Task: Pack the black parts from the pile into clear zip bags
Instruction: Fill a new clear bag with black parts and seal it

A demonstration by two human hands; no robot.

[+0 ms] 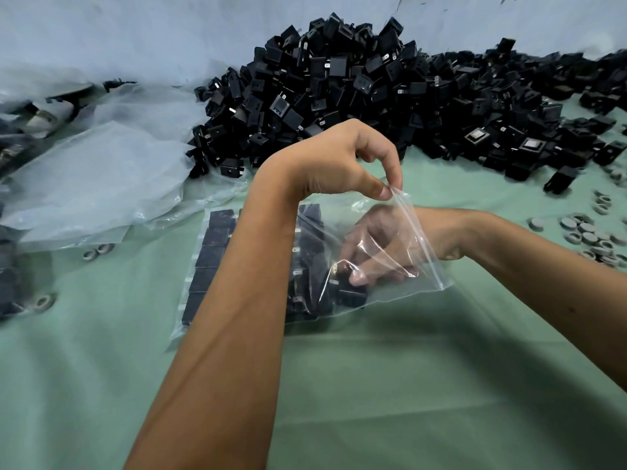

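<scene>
- In the middle of the frame, the left hand [334, 161] pinches the upper lip of a clear zip bag [390, 239] and lifts it open.
- The right hand [380, 249] is inside the bag, fingers curled, seemingly on a black part [351, 293].
- Rows of black parts [212, 252] lie inside the bag.
- The pile [373, 93] fills the upper right.
- Loose clear bags [101, 178] lie at left on the green table [373, 385].
- Grey rings [590, 232] are at the right edge.

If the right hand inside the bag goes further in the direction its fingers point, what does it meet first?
The right hand points left, deeper into the clear zip bag. It would probably first meet the black parts already packed there, right beyond the part at its fingertips; depth through the plastic is uncertain.
</scene>
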